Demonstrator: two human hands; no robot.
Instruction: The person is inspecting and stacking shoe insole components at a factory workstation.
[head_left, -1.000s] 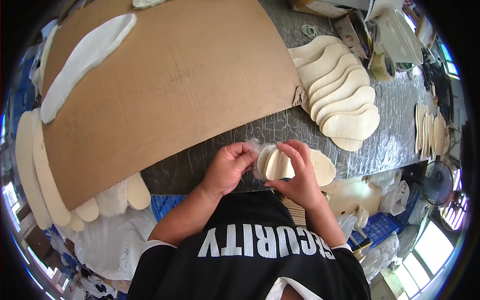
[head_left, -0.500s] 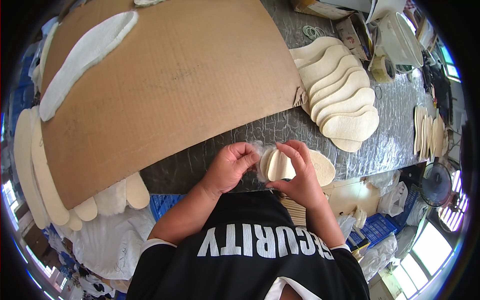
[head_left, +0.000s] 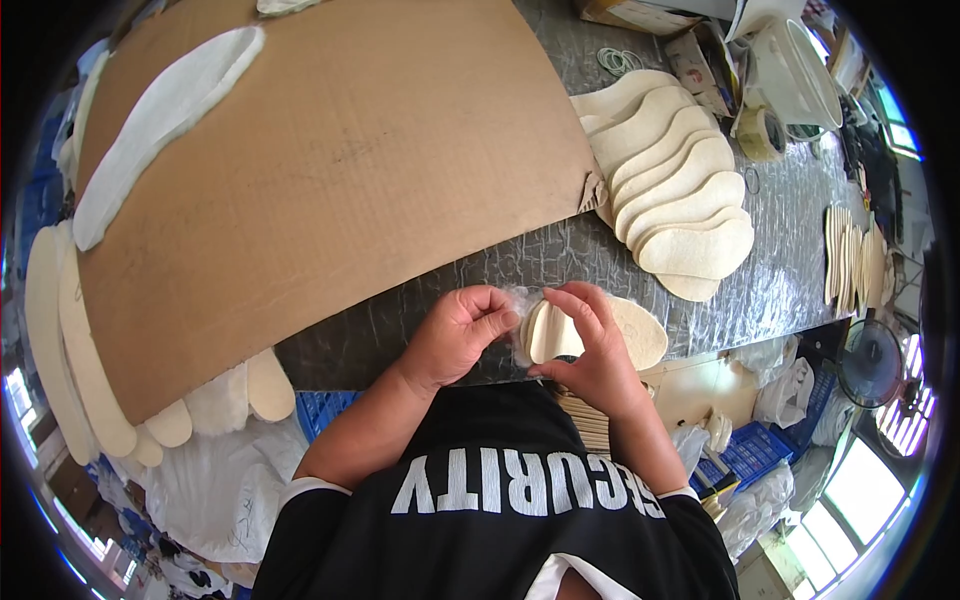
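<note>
Low at the table's front edge, my right hand [head_left: 597,352] is closed round a few cream insoles [head_left: 640,332], thumb and fingers gripping them from the sides. The rounded ends on the left are layered and bent; another end shows to the right of the hand. White fluff [head_left: 519,298] sticks out along the left end. My left hand [head_left: 455,332] is closed beside that end, thumb and forefinger pinched at the fluff. Whether the pinch also takes in an insole's edge is hard to see.
A large cardboard sheet [head_left: 330,190] covers the table's left, with a white fleecy insole [head_left: 165,130] on it. Overlapping cream insoles [head_left: 695,245] lie to the right. Beyond them are tape [head_left: 762,135], a white bucket [head_left: 795,80] and upright insoles [head_left: 848,260]. A fan [head_left: 868,362] stands far right.
The view has shifted slightly. The insole ends in my right hand sit a little differently, with the layers closer together. Both hands keep nearly the same place and grip.
</note>
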